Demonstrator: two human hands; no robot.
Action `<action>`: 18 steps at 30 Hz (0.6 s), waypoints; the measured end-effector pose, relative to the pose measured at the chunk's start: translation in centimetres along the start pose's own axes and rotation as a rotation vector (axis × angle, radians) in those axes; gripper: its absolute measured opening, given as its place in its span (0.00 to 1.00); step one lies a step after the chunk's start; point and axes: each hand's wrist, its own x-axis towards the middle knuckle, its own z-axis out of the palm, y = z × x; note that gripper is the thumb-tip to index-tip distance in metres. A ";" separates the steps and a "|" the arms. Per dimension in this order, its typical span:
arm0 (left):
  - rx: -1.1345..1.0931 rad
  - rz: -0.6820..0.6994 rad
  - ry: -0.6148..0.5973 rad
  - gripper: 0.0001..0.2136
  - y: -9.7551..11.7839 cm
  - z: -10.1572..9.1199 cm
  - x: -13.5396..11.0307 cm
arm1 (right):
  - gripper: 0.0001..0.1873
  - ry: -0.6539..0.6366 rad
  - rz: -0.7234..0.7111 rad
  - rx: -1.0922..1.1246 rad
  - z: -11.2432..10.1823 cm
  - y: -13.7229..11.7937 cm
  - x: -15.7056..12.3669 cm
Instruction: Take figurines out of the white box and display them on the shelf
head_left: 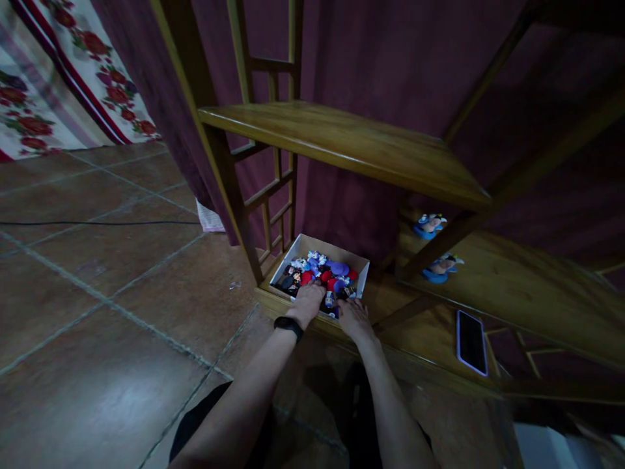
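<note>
A white cardboard box [364, 280] full of small toy figurines [322, 264] stands on the bottom shelf. The figurines are white, blue, purple, red and black, piled loosely. My left hand [310, 299], with a dark band on its wrist, reaches over the box's front edge. Its fingertips are lost among the figurines, so I cannot tell if they grip one. At the front right corner, my right hand [355, 317] bends over the rim with fingers somewhat apart, touching the contents. A small pale-blue figurine [329, 299] lies between both hands.
A wooden shelf board [342, 140] hangs above the box, with lattice uprights [268, 189] at left. Two blue-based figurines [439, 267] stand on a ledge at right. A phone [471, 342] lies on the lower shelf. A dark cable [97, 223] crosses the tiled floor.
</note>
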 end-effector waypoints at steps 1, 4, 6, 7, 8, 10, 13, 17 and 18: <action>-0.010 -0.011 -0.004 0.12 -0.2 0.0 -0.1 | 0.19 0.013 0.002 0.010 -0.1 0.0 0.0; -0.016 -0.036 -0.021 0.12 -0.8 0.0 -0.2 | 0.20 0.049 0.009 0.040 -0.2 0.3 0.4; -0.012 -0.039 -0.028 0.12 -1.2 -0.1 -0.1 | 0.20 0.066 0.006 0.060 -0.1 0.5 0.7; -0.010 -0.039 -0.030 0.12 -1.3 -0.2 -0.1 | 0.19 0.075 -0.002 0.069 -0.1 0.6 0.8; -0.006 -0.040 -0.030 0.12 -1.3 -0.2 0.0 | 0.19 0.083 -0.011 0.076 0.0 0.7 1.0; 0.007 -0.036 -0.020 0.13 -1.3 -0.4 0.1 | 0.19 0.103 -0.032 0.084 0.1 0.8 1.1; 0.028 -0.013 0.005 0.14 -1.1 -0.8 0.1 | 0.19 0.126 -0.048 0.089 -0.1 0.8 1.1; 0.012 -0.029 -0.015 0.15 -1.0 -1.2 -0.2 | 0.17 0.122 -0.031 0.088 -0.9 0.6 0.8; -0.003 -0.040 -0.023 0.14 -1.1 -1.2 -0.3 | 0.16 0.119 -0.026 0.084 -1.1 0.6 0.7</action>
